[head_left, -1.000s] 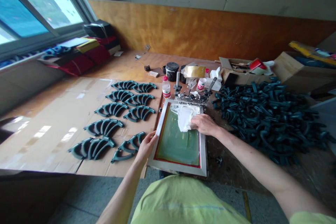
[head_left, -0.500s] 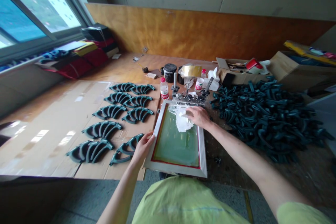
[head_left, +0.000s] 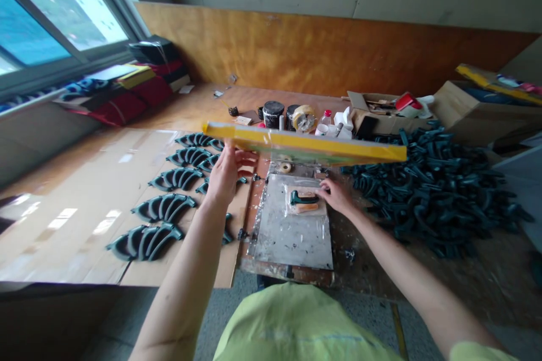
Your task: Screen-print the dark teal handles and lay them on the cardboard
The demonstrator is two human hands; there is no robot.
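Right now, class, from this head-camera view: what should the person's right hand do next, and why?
Probably the right hand should lift the dark green handle off the plastic-covered board. Its fingers are right beside the handle, and the left hand holds the yellow-taped screen frame raised above, leaving the handle uncovered.

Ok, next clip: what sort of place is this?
Probably a small screen-printing workshop: a screen-printing frame is raised over a printing bed, a black ink tin stands behind it, and a heap of dark green handles lies alongside.
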